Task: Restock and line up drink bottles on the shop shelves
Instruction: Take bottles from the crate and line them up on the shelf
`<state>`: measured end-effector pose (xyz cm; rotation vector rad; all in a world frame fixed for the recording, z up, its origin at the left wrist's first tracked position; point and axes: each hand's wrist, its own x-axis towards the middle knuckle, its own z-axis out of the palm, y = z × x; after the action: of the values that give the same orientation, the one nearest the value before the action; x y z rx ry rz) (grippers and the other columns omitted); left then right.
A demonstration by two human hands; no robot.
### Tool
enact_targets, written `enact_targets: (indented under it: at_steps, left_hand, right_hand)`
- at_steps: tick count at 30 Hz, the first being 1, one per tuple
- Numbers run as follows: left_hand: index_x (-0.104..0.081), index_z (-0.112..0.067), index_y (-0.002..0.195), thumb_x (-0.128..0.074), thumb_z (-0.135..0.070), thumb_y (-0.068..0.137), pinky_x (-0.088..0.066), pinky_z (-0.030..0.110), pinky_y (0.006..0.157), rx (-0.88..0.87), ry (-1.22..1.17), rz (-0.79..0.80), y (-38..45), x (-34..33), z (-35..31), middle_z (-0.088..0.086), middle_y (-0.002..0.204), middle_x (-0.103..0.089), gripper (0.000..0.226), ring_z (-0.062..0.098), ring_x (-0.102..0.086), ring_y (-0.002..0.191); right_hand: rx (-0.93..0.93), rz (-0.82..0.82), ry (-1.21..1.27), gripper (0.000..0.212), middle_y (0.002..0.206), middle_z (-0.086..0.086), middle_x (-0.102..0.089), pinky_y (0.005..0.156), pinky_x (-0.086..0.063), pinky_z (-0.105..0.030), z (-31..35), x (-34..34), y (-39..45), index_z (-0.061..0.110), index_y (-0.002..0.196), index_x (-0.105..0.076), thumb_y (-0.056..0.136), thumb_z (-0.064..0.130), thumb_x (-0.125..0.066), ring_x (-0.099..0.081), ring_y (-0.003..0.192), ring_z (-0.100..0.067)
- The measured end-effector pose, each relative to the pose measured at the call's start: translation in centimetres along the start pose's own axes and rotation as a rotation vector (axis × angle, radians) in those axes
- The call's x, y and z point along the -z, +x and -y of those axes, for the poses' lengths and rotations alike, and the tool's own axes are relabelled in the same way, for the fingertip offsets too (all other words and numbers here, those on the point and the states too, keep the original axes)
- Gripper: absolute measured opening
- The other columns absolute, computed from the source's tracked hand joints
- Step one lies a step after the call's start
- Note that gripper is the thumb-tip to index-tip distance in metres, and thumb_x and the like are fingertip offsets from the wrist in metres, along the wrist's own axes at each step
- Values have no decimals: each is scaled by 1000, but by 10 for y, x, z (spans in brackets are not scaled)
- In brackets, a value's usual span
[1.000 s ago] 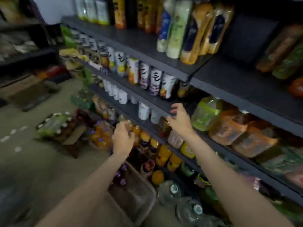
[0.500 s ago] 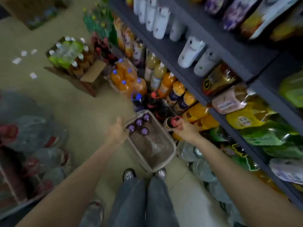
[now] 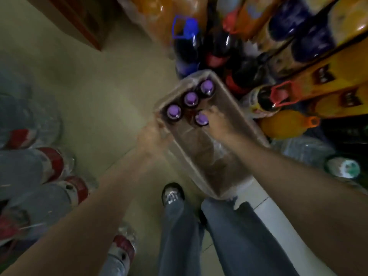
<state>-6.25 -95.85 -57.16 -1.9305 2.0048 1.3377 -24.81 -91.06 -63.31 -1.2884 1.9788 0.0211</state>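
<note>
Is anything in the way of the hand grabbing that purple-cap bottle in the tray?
No, nothing visible blocks it. The right hand is already at the nearest purple-cap bottle, inside the open-topped tray. The left hand grips the tray's edge, off to the side.

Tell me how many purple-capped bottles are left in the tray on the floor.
4, all at the far end of the tray: three in a row, one nearer at the right hand. None seem hidden.
</note>
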Motion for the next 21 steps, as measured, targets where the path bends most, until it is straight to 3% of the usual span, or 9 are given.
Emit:
enact_targets:
  at_steps: [3, 6, 8, 11, 15, 17, 19, 21]
  left_hand:
    - [-38, -5, 128, -61, -9, 81, -46, 44, 87, -26, 100, 71, 5, -21, 41, 16, 115, -58, 53, 35, -56, 103]
    - [-38, -5, 127, -57, -8, 85, -41, 28, 79, 72, 34, 24, 3, -23, 79, 13, 115, -57, 46, 27, -56, 102]
    - [-38, -4, 126, -56, -7, 86, -35, 21, 74, 76, 15, -7, 1, -18, 83, 11, 114, -59, 44, 25, -56, 102]
    - [-38, -4, 126, -60, -4, 83, -42, 30, 84, -7, -46, 66, 4, -12, 65, 8, 120, -59, 48, 25, -53, 111]
    - [-27, -4, 137, -81, -16, 58, -35, 34, 106, -130, -208, 251, 10, -7, 28, 13, 135, -48, 97, 23, -43, 126]
    - [-22, -5, 142, -87, -10, 53, -31, 29, 111, -135, -317, 327, 7, -8, 11, 7, 139, -44, 111, 12, -41, 129]
    - [-34, 0, 135, -85, 1, 54, -41, 16, 99, -135, -488, 355, -3, -8, -8, 1, 123, -55, 97, -10, -56, 103]
    - [-48, 2, 125, -82, 5, 59, -47, 9, 84, -51, -586, 249, -11, -4, -15, 3, 108, -62, 75, -15, -59, 76]
  right_hand:
    - [22, -19, -140, 37, 137, -17, -35, 101, -34, -35, -2, -36, 33, 13, 128, -51, 91, 14, -52, -40, 119, -37]
    - [48, -158, -228, 31, 132, -18, -38, 97, -36, -39, -4, -42, 43, 8, 122, -52, 91, 6, -45, -38, 119, -37]
    - [85, -160, -241, 28, 128, -18, -42, 94, -37, -38, -5, -35, 39, 4, 117, -54, 89, 4, -50, -40, 118, -36]
    - [141, -114, -204, 30, 120, -17, -49, 90, -39, -36, 3, -6, 20, 6, 110, -61, 81, 12, -64, -48, 112, -35]
    - [281, -86, -184, 27, 98, -16, -64, 79, -41, -32, 41, 71, -24, 13, 97, -70, 72, 22, -72, -59, 96, -32]
    - [398, -98, -107, 25, 84, -14, -68, 73, -41, -29, 69, 112, -49, 8, 89, -73, 68, 22, -74, -62, 81, -25]
    - [451, -76, 67, 25, 71, -9, -68, 66, -43, -26, 93, 138, -62, 4, 84, -73, 65, 19, -77, -58, 64, -13]
    - [416, -52, 290, 24, 68, -3, -64, 61, -46, -23, 106, 144, -51, 5, 87, -71, 68, 17, -78, -54, 58, -6]
